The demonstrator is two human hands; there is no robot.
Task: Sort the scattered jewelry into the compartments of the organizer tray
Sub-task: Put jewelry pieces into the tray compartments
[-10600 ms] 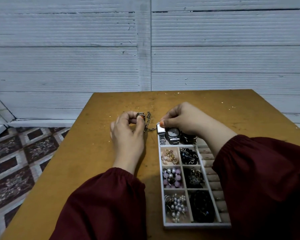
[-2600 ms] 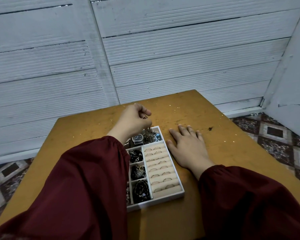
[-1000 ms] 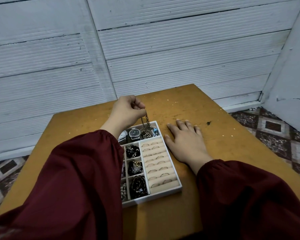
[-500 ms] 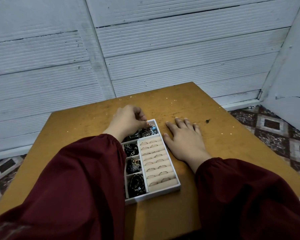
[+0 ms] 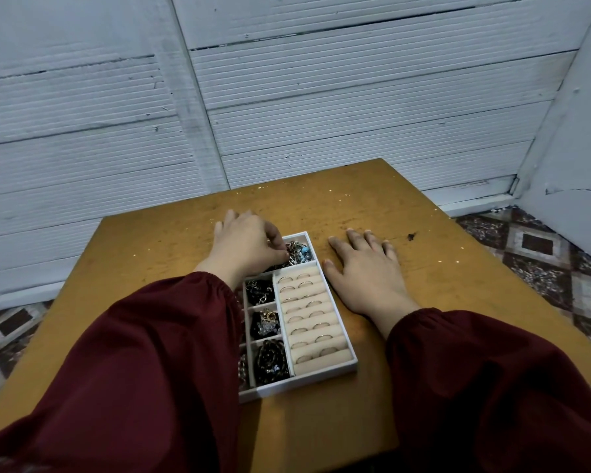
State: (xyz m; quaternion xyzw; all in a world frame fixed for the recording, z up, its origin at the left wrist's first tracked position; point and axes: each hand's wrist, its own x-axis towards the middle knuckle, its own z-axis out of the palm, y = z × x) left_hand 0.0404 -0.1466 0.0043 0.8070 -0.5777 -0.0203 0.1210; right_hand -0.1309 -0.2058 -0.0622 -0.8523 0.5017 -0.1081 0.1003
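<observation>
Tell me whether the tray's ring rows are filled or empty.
Filled: rings sit in pairs down the beige ring rows on the organizer tray's right side.

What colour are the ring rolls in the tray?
Pale beige ring rolls, set in the white tray; the head view shows them best.

The ochre table (image 5: 355,199) carries a white organizer tray (image 5: 304,381) midway between its side edges. A right hand (image 5: 365,278) lies flat on the wood just beside the tray. A dark speck (image 5: 411,236) sits beyond the fingers.
</observation>
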